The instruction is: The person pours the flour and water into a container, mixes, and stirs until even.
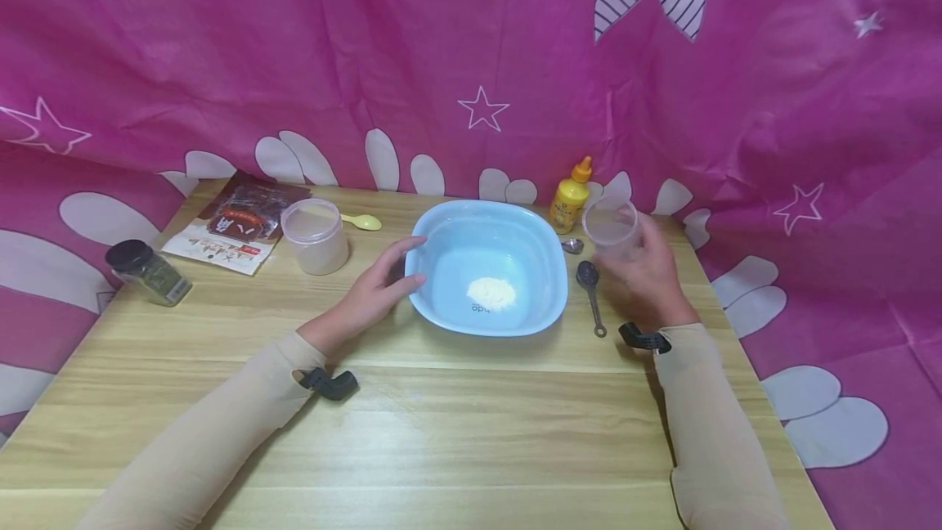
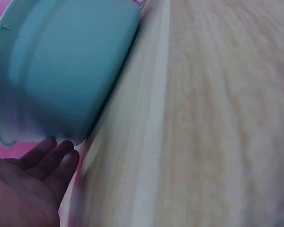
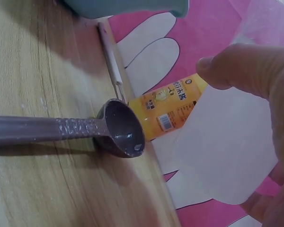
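Note:
A light-blue plastic basin (image 1: 434,301) stands mid-table, with a small heap of white powder (image 1: 491,293) on its floor. At its left side, my left hand (image 1: 375,289) rests thumb and index fingertips on the rim. In the left wrist view the other fingers (image 2: 61,163) lie nearly straight by the outer wall. My right hand (image 1: 651,272) grips a clear plastic jar (image 1: 611,223) to the right of the basin, slightly tilted. A dark measuring spoon (image 1: 589,276) lies between basin and right hand; its bowl looks bare in the right wrist view.
A yellow squeeze bottle (image 1: 568,203) and a metal spoon (image 1: 572,245) are behind the basin's right side. On the left are a second clear jar (image 1: 316,244), a yellow spoon (image 1: 362,222), a brown-and-white packet (image 1: 235,223) and a black-capped spice jar (image 1: 150,272). A pink curtain (image 1: 412,47) hangs behind.

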